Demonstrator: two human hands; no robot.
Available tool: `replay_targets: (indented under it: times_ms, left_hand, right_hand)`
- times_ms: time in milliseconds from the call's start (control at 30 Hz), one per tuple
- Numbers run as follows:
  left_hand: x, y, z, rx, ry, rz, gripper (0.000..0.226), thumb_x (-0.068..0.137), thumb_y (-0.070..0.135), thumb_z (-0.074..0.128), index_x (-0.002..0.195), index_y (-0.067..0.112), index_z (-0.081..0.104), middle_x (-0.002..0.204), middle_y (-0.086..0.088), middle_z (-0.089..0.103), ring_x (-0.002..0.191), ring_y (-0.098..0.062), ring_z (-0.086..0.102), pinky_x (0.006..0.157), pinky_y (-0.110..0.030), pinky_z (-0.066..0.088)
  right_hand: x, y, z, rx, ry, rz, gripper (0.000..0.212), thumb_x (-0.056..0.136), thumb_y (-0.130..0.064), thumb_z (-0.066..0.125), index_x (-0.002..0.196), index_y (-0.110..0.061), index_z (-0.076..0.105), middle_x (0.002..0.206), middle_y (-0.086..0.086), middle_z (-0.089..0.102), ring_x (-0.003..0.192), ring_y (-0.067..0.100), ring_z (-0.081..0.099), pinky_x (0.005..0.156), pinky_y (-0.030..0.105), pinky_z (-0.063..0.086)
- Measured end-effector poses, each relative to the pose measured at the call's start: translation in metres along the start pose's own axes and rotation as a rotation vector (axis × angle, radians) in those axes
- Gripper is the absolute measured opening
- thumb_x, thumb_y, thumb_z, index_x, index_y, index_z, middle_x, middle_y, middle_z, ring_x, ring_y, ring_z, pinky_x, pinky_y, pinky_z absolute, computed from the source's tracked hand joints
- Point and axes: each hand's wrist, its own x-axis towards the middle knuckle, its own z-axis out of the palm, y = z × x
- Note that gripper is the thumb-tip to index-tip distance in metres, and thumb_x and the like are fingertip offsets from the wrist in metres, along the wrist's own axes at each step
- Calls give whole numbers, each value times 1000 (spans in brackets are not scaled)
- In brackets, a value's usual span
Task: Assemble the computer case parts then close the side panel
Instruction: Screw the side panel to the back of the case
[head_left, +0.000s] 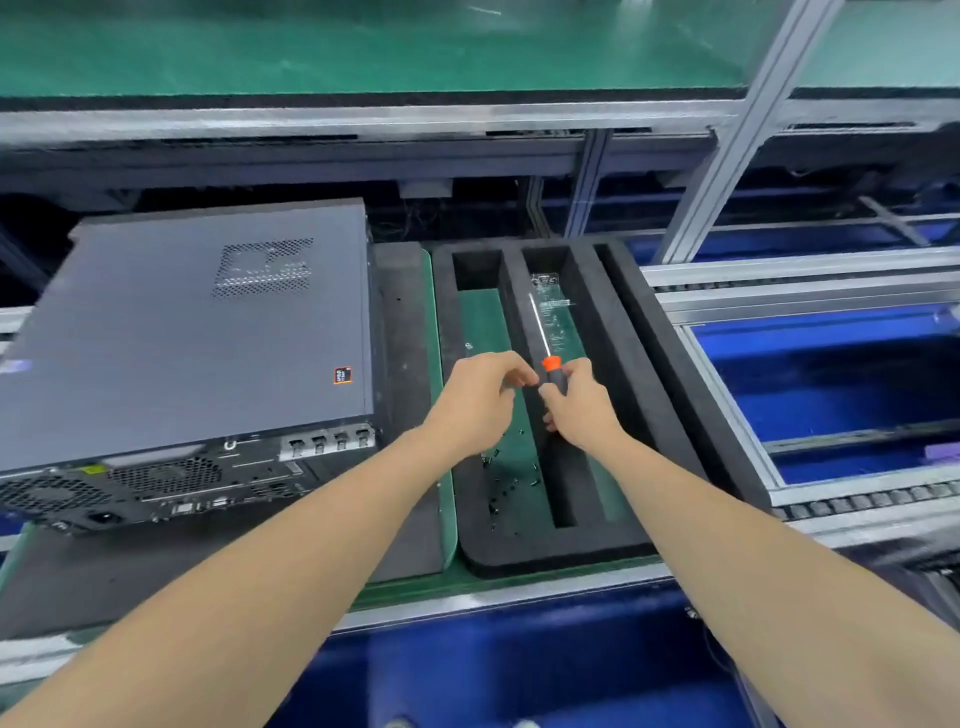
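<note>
R hand (582, 405) is gripping a screwdriver (549, 364) by its black handle, fingers curled round it; the orange collar and thin metal shaft are pointing away from the person. L hand (475, 402) is hovering just beside it, fingers curled, thumb & forefinger pinching together right by the handle. Cannot tell whether anything tiny is sitting btwn those fingertips.

Both hands are working over a black foam tray (519, 552) w/ long slots running away from the person. The screwdriver shaft is lying over the middle slot, where a clear plastic bag (555, 307) is resting at the far end. Small black screws (489, 458) are lying scattered on the green floor of the left slot, under and near the L wrist.

Left of the tray, a grey case (182, 338) is lying on its side, well apart from both hands. Its side panel (130, 312) is facing up and sitting in place, w/ a vent grille (265, 267) near the far edge and a small orange-edged sticker (342, 375) at the near right corner. The case's rear ports are facing the person.

Case & tray are sitting on a green mat (441, 579). A roller track (857, 500) is running along the right, over blue bins.
</note>
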Motion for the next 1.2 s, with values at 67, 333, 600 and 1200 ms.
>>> replay_targets:
  times_ms: [67, 333, 600, 1200]
  left_hand:
    - [6, -14, 21, 13, -31, -70, 40, 95, -7, 48, 112, 18, 74, 117, 1, 71, 107, -11, 63, 98, -22, 48]
    - [19, -72, 54, 65, 346, -349, 37, 97, -9, 48, 107, 15, 75, 120, -4, 63, 115, -18, 59, 95, -8, 32]
    - [18, -89, 64, 177, 297, -231, 17, 94, 8, 67, 108, 14, 76, 126, -4, 61, 120, -24, 56, 108, -41, 41]
    - [67, -65, 115, 1319, -562, -164, 24, 91, 32, 59, 115, 29, 60, 109, 7, 66, 117, -21, 52, 109, -40, 25]
  right_hand:
    - [1, 16, -5, 46, 0, -40, 27, 103, -23, 54, 127, -14, 44, 90, 9, 71, 63, 15, 71, 61, 28, 59]
    - [46, 29, 4, 88, -52, -247, 18, 94, -25, 65, 108, -25, 55, 88, -9, 66, 69, 7, 64, 55, 17, 50]
    - [68, 30, 31, 165, 2, -335, 22, 89, -20, 64, 99, -20, 44, 80, -1, 59, 71, 14, 56, 59, 29, 43]
    - [68, 36, 27, 347, 7, -251, 20, 84, -28, 65, 94, -33, 47, 84, 6, 69, 70, 23, 71, 68, 51, 60]
